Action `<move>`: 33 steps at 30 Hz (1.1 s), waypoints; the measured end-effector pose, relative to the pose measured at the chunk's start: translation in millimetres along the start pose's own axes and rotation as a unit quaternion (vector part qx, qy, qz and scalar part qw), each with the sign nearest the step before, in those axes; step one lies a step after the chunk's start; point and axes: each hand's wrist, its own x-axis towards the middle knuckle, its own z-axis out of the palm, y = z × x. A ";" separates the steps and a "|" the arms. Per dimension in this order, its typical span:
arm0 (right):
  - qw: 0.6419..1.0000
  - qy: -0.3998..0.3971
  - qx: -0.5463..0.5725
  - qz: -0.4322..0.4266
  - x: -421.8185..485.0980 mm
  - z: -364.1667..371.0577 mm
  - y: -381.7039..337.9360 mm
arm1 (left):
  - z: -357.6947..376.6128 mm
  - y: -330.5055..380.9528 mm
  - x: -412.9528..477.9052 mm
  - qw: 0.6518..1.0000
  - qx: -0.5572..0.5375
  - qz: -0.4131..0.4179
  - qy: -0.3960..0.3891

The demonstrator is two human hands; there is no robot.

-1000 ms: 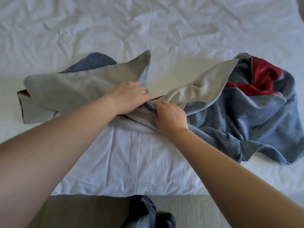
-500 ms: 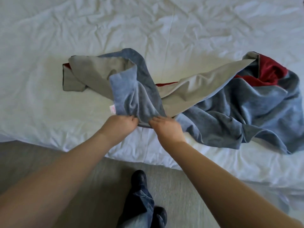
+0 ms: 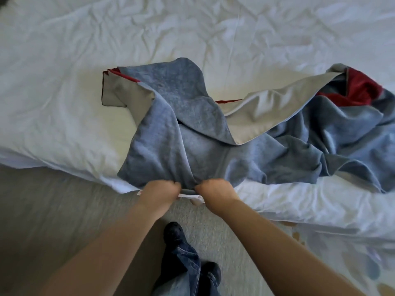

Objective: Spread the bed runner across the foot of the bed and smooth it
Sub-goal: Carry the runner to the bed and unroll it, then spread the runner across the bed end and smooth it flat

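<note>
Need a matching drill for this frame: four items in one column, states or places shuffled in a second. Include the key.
1. bed runner
2. left hand
3. bed cover
4. dark shoe

A. white, wrinkled
B. on the grey floor beside the bed
C. crumpled, blue with grey backing and red showing
D. grips the runner's near edge at the bed's edge

Pairs: 1-C, 2-D, 3-A, 4-B

The bed runner (image 3: pixel 192 116) is soft matt cloth with a smoother grey backing; the bed (image 3: pixel 64 71) sheet is creased white cloth.
</note>
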 end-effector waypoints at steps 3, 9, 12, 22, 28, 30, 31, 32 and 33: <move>1.000 0.002 0.023 -0.005 -1.0 -17.2 4.4 | -6.3 -22.8 3.9 0.999 -0.043 -0.007 0.017; 0.993 0.118 0.005 0.020 17.7 -73.2 24.1 | -69.2 -90.0 37.2 0.985 -0.002 0.050 0.167; 0.986 0.151 -0.001 0.069 36.9 -113.1 42.6 | -109.1 -132.5 63.9 0.979 0.000 0.048 0.199; 0.969 0.208 0.013 0.133 119.0 -185.6 66.5 | -151.8 -202.9 151.7 0.980 -0.003 0.068 0.185; 0.984 0.128 0.028 0.122 145.1 -154.0 92.4 | -123.9 -182.5 201.2 0.982 0.009 0.155 0.110; 0.989 0.078 0.036 0.117 147.9 -141.1 106.1 | -114.1 -176.2 215.8 0.984 0.013 0.164 0.061; 0.991 0.056 0.042 0.112 149.0 -135.6 111.5 | -110.3 -174.3 222.6 0.986 0.006 0.159 0.038; 0.992 0.040 0.049 0.112 150.0 -131.2 115.5 | -106.7 -173.0 229.5 0.988 0.007 0.156 0.015; 0.992 0.031 0.057 0.112 152.0 -127.7 117.6 | -102.8 -171.6 235.2 0.988 0.012 0.155 -0.009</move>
